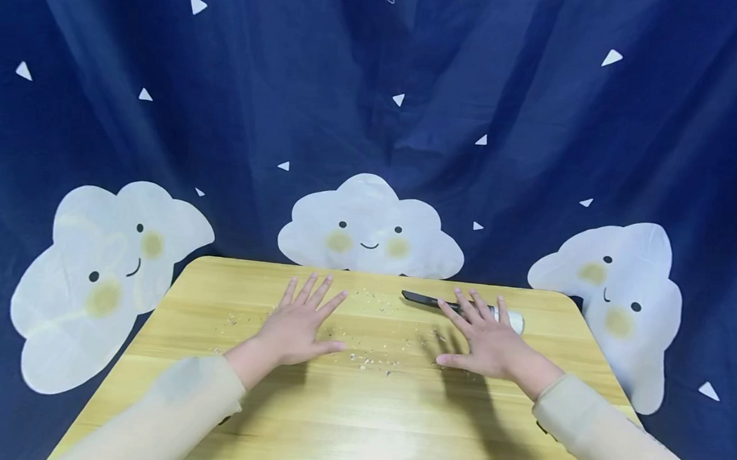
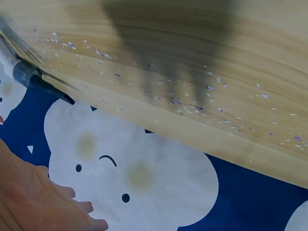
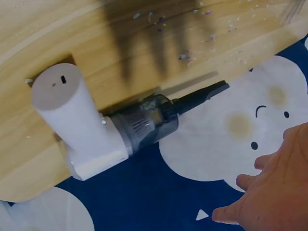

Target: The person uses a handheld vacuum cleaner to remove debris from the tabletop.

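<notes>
While both of my hands hover flat over the wooden table (image 1: 217,418), nothing has been picked up yet, so I judge the cleaning has not started. My left hand (image 1: 299,324) has its fingers straight and spread, holding nothing, and it sits well to the left of the handheld vacuum (image 3: 120,125). My right hand (image 1: 485,339) is likewise splayed and empty; its fingertips reach just in front of the vacuum, and from the head view I cannot tell whether they touch it.

The vacuum lies on its side near the table's far edge. The right wrist view shows its white handle, its grey dust cup and its black nozzle (image 3: 202,96), with the nozzle pointing away from the handle along that edge.

Crumbs (image 1: 373,360) of pale and purplish debris are scattered across the tabletop on the near side of the vacuum, thickest between my two hands, and the left wrist view shows more strewn along the wood. By my reading everything is left: grasping the vacuum and clearing the litter.
</notes>
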Motion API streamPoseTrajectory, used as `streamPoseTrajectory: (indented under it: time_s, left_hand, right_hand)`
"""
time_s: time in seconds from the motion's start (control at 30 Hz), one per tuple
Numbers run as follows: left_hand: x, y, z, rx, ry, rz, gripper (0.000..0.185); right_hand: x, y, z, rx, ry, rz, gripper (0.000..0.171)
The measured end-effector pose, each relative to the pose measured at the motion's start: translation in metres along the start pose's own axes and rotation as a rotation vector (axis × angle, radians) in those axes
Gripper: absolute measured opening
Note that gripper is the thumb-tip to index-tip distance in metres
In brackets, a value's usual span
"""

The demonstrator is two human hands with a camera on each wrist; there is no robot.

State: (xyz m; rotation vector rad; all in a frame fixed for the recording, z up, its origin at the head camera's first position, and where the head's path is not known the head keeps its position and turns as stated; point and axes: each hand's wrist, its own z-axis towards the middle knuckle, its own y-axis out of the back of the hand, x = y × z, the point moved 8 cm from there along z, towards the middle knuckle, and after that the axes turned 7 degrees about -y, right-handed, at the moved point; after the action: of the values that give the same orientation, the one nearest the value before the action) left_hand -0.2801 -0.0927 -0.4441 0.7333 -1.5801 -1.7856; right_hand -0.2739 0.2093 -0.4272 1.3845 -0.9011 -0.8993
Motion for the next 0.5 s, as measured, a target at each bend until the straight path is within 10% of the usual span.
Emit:
streamPoseTrajectory:
  time_s: [0.5]
  left_hand:
    - [-0.017,-0.007,0.016,0.055,-0.01,-0.033,0.091]
  right_hand:
    - [-0.018,-0.008,-0.008,0.038,-0.06,0.068,0.096]
